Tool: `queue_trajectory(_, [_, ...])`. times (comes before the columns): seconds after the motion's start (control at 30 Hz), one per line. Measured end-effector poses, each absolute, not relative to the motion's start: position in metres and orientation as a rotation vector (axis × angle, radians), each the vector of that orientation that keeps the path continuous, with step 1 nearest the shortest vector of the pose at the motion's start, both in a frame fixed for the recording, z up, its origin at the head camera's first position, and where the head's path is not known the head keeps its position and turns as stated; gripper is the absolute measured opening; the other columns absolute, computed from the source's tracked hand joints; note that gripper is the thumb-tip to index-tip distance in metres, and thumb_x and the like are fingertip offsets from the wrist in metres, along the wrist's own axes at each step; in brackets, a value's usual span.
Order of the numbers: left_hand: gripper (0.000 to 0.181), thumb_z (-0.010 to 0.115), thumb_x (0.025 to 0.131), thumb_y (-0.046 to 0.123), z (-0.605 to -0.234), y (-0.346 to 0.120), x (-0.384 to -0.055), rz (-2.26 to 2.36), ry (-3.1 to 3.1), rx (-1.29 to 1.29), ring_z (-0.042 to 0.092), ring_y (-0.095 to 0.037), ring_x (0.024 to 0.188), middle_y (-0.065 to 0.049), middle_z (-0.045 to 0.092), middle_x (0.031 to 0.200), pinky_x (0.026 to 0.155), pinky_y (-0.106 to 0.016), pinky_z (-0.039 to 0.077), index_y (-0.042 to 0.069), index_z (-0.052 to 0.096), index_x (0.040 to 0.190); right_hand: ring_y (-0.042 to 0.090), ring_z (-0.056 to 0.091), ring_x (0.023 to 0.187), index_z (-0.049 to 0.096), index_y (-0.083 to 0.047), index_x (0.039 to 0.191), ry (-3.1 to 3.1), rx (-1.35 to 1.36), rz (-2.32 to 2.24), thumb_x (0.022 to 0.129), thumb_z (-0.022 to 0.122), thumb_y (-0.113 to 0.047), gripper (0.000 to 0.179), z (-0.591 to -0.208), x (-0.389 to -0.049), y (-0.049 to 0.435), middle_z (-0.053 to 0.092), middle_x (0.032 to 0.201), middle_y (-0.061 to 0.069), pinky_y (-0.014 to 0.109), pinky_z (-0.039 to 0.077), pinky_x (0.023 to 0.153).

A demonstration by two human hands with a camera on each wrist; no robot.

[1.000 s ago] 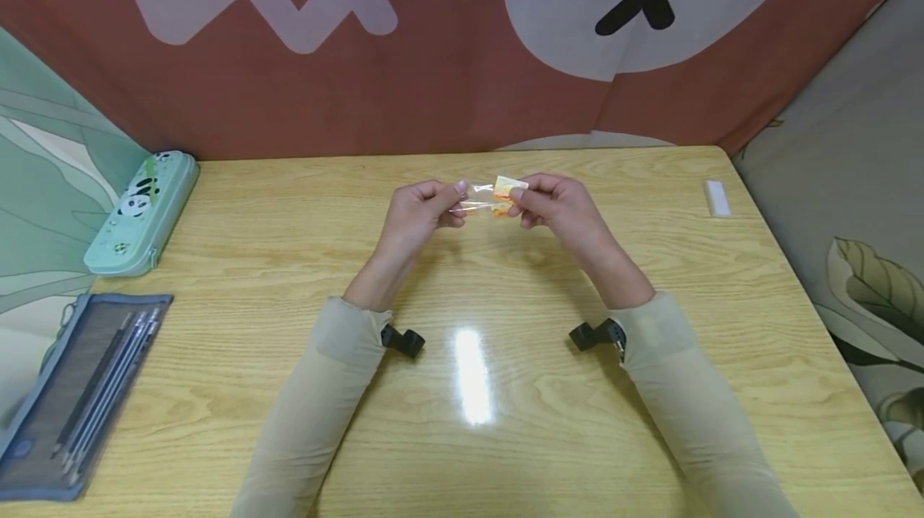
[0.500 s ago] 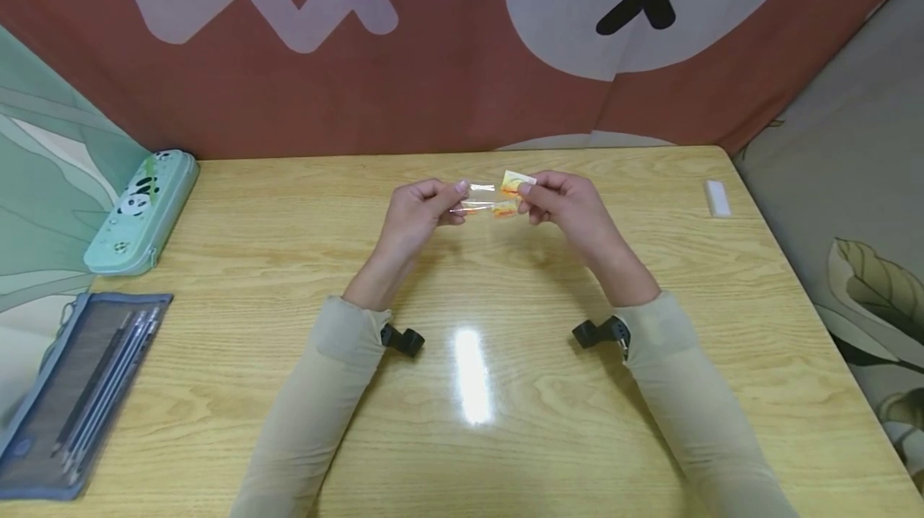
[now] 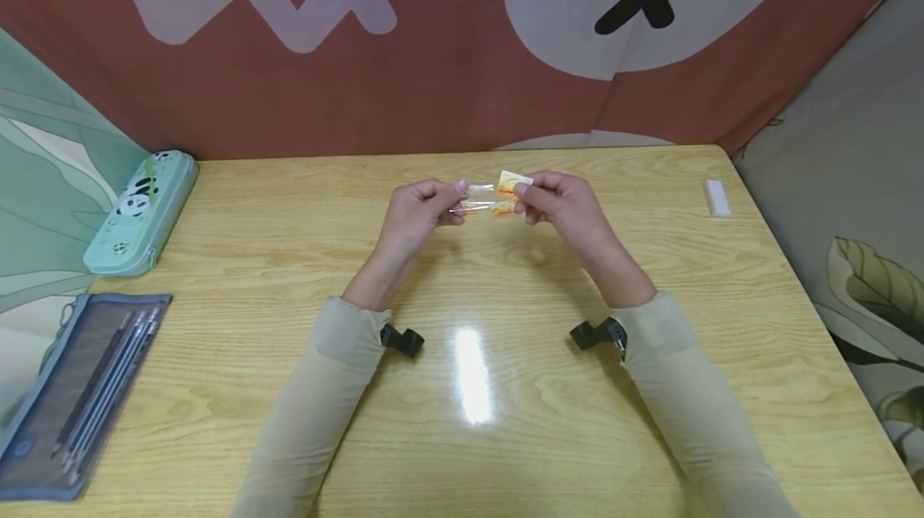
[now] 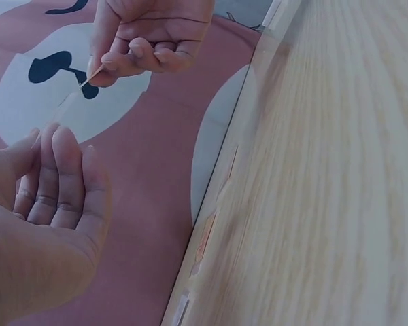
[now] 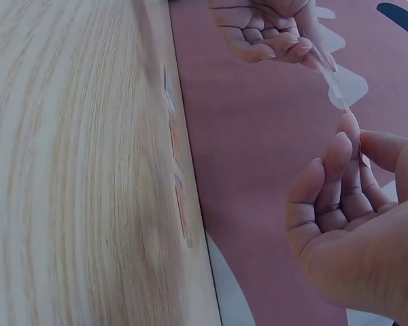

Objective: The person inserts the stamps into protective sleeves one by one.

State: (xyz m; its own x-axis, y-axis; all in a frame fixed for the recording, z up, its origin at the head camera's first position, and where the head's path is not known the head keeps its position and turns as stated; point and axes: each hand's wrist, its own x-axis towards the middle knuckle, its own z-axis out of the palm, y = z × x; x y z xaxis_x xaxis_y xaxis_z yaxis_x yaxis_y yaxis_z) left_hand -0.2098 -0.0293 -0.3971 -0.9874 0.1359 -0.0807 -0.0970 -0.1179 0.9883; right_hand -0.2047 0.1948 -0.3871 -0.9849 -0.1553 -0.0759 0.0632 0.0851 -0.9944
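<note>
My left hand point(image 3: 415, 213) pinches the left end of a small clear plastic packet point(image 3: 481, 188) between thumb and fingers. My right hand point(image 3: 566, 201) pinches its other end, where a yellow and orange printed part point(image 3: 509, 182) shows. In the right wrist view, a thin pale strip of the packet point(image 5: 330, 78) spans the two hands. What is inside cannot be told. Beneath the hands, a clear thing with orange print point(image 3: 503, 208) lies on the table, partly hidden; at the table's far edge in the right wrist view, orange and clear strips point(image 5: 181, 204) show.
A white eraser-like block point(image 3: 717, 199) lies at the back right of the wooden table point(image 3: 505, 438). At the left are a mint panda pencil case point(image 3: 140, 213) and a mesh pouch point(image 3: 43, 390) with several pencils. A reddish-brown cloth point(image 3: 447, 93) hangs behind.
My right hand shifts slightly right with the printed end, then slightly back left. The left hand stays in place; both keep their pinch.
</note>
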Motion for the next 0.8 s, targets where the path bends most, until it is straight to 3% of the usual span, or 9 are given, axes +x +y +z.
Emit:
queue_trajectory(0.1, [0.025,0.072,0.096,0.02,-0.3972,-0.0297,-0.21,2.224,1.986,0.043,0.069,-0.01,0.072,-0.019,0.073,0.107,0.073,-0.027,0.064,-0.005,0.075,0.092,0.01,0.059,0.064,0.069,-0.001,0.103,2.178,-0.103,-2.017,0.1,0.066,-0.019,0.018,-0.3871,-0.2048,0.1951,0.07,0.073,-0.004,0.022,0.056,0.067])
queue_trajectory(0.23, [0.022,0.072,0.096,0.02,-0.3972,-0.0302,-0.2104,2.226,1.984,0.033,0.07,-0.009,0.072,-0.008,0.075,0.098,0.073,-0.027,0.064,0.0,0.077,0.09,0.01,0.059,0.065,0.068,-0.002,0.103,2.163,-0.124,-1.997,0.1,0.066,-0.019,0.018,-0.3876,-0.2051,0.1959,0.07,0.074,-0.005,0.022,0.057,0.067])
queue_trajectory(0.43, [0.035,0.071,0.097,0.021,-0.3966,-0.0309,-0.2091,2.255,1.908,0.002,0.068,-0.008,0.065,0.001,0.072,0.073,0.071,-0.026,0.064,-0.013,0.07,0.105,0.011,0.061,0.068,0.066,0.004,0.102,2.172,-0.138,-1.951,0.099,0.066,-0.019,0.023,-0.3875,-0.2048,0.1956,0.07,0.074,-0.006,0.023,0.057,0.068])
queue_trajectory(0.6, [0.041,0.068,0.099,0.021,-0.3954,-0.0317,-0.2077,2.265,1.832,-0.003,0.068,-0.008,0.064,0.001,0.072,0.07,0.07,-0.025,0.063,-0.018,0.066,0.112,0.011,0.06,0.067,0.068,-0.001,0.1,2.208,-0.136,-1.978,0.1,0.066,-0.021,0.02,-0.3842,-0.2034,0.1971,0.07,0.074,-0.004,0.023,0.057,0.068])
queue_trajectory(0.8, [0.024,0.069,0.099,0.021,-0.3952,-0.0312,-0.2079,2.278,1.785,-0.02,0.068,-0.008,0.065,0.002,0.072,0.071,0.07,-0.025,0.063,-0.003,0.074,0.097,0.012,0.059,0.068,0.068,-0.004,0.094,2.171,-0.161,-2.037,0.099,0.068,-0.022,0.019,-0.382,-0.2025,0.1976,0.069,0.075,-0.002,0.022,0.056,0.068])
